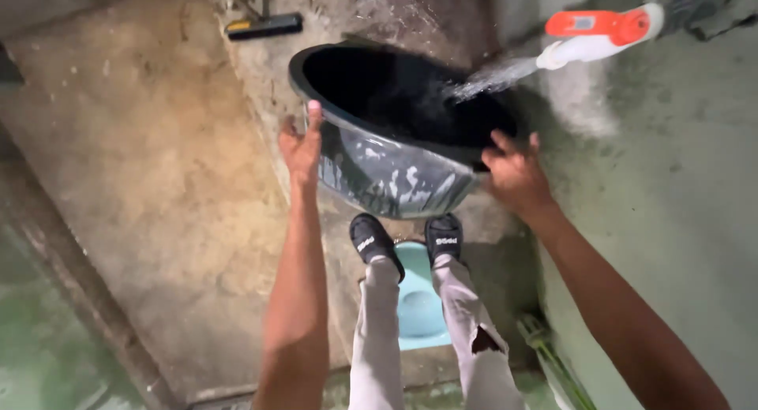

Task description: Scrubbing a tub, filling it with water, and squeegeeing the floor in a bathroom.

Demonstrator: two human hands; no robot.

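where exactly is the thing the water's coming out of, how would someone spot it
Start at the big black basin that the left hand and right hand grip by its rim. Follow the water spray up and right from the basin's inside to the top right corner. There sits the tap, white with an orange-red top, the only brightly coloured thing against the grey wall.

Rough, stained concrete floor [158,189] in dim warm light. A greenish wall [679,220] rises at right. A dark brush or scraper, perhaps, [263,26] lies at the top.
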